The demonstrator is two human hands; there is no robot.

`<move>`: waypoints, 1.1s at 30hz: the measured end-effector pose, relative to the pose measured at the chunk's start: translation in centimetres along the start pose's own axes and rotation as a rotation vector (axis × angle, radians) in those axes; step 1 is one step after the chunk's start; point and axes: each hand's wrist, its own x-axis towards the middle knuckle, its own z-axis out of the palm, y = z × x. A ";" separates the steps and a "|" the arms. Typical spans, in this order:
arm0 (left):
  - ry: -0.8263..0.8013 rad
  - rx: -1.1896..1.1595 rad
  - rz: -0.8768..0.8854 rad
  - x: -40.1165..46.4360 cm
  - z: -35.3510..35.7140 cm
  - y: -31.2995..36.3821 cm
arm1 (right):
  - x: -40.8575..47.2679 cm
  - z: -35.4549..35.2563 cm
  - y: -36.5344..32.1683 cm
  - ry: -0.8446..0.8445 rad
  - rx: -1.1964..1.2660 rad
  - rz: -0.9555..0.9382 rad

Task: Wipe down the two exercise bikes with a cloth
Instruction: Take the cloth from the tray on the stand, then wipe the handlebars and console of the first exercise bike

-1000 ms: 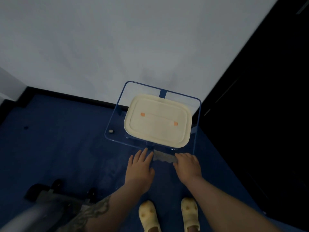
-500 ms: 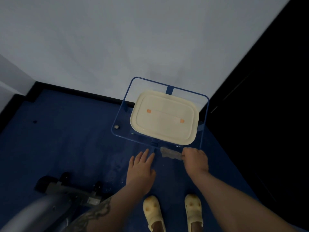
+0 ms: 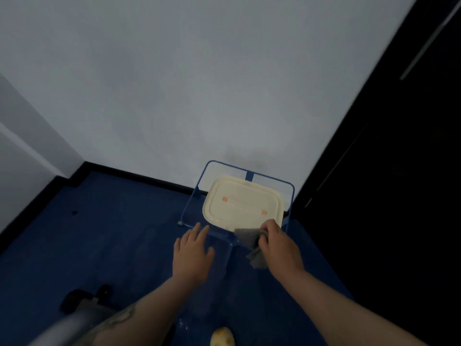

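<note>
A grey cloth point(image 3: 250, 242) is pinched in the right hand point(image 3: 279, 248), the fingers point(image 3: 270, 227) curled round its upper edge while the rest hangs in loose folds toward 6 o'clock, just in front of the near rim of a blue wire-framed stand point(image 3: 289, 196). The left hand point(image 3: 192, 255) is held flat and empty at 9 o'clock from the cloth, its fingers straight and slightly spread, the tips reaching toward the stand's near edge; whether that edge is actually touched cannot be told. A cream rectangular lid or tray point(image 3: 243, 202) is seen lying on the stand, with two small orange tabs on its top; no writing or brand can be read on it, nor anywhere else in the dim view. A small round caster point(image 3: 180, 223) is visible at the stand's near-left corner. The stand is set in the corner where a pale wall point(image 3: 199, 83) is met by a black panel point(image 3: 399, 171), on blue floor point(image 3: 99, 233). Of the exercise bikes, only a grey bar and a black foot of one bike point(image 3: 82, 310) are glimpsed at 7 o'clock, well apart from the cloth. A pale yellow shoe point(image 3: 222, 337) is caught at the bottom edge, at 6 o'clock.
</note>
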 end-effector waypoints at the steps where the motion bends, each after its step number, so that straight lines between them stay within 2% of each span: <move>1: 0.029 -0.034 -0.012 -1.0 -0.7 0.3 | -0.6 -0.9 -0.5 0.037 0.037 -0.036; 6: 0.222 -0.217 -0.072 -6.8 -3.1 2.0 | -4.3 -3.9 -2.1 0.159 0.222 -0.217; 13: 0.374 -0.270 -0.253 -18.6 -0.8 3.5 | -11.0 -5.1 -2.0 0.091 0.262 -0.491; 20: 0.462 -0.259 -0.531 -34.0 3.1 2.7 | -19.6 -2.5 -2.6 -0.171 0.214 -0.677; 33: 0.736 -0.281 -0.997 -62.2 5.4 -3.1 | -42.6 4.2 -12.8 -0.480 0.304 -1.022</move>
